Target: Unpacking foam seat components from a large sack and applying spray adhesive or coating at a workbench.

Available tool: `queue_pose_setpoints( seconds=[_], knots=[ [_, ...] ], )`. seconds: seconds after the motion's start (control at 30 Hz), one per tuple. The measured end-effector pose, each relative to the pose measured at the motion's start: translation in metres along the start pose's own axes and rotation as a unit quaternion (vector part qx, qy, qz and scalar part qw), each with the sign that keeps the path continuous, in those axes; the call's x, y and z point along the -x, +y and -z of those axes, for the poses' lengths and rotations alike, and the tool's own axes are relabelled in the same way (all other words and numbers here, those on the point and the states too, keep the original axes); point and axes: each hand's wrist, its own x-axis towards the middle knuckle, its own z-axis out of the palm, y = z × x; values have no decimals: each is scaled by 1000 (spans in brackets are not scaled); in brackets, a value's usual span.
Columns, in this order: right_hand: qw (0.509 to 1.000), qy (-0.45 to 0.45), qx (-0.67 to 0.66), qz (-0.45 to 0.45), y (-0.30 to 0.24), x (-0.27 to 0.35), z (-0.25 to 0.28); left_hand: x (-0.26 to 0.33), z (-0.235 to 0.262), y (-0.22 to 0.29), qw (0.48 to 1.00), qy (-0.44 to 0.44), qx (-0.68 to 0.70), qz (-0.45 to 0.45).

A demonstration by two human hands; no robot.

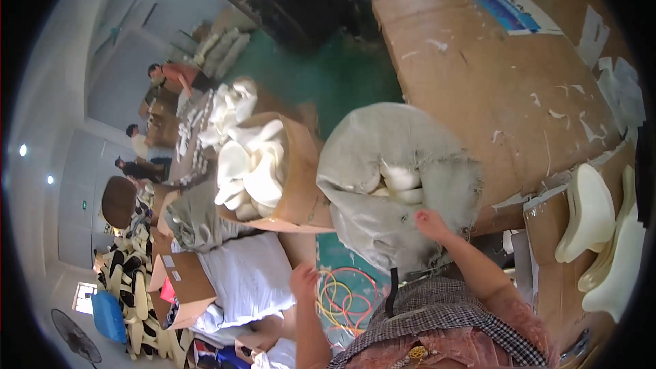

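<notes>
One grey woven sack [376, 222] mostly hides its white curved pieces [402, 179]; right hand [429, 224] nearby, left hand [305, 280] farther left, both grasps impossible to tell.

R hand [430, 224] at near side of grey woven sack [362, 133]; fingers curled, grip unclear. Sack mouth part-gathered, white curved pcs [400, 179] showing inside. L hand [305, 283] near white bag [256, 266], hold unclear. Open carton [306, 181] L of grey sack, heaped w/ similar pcs [251, 164]. Cardboard-topped table [471, 89] to R, w/ scraps.
</notes>
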Motion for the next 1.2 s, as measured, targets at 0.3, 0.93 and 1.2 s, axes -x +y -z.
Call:
queue_pose_setpoints(
  seconds=[0.3,0.93,1.2],
  knots=[
    [941,-158,298,-3,27,-198,-40,-130,-289,-86,885,-252,-337,-198],
    [743,-292,574,184,-104,-363,-8,-149,-245,-119,899,-202,-99,376],
    [789,-229,516,241,-151,-358,-23,-177,-276,-98,988,-109,88,58]
  ],
)
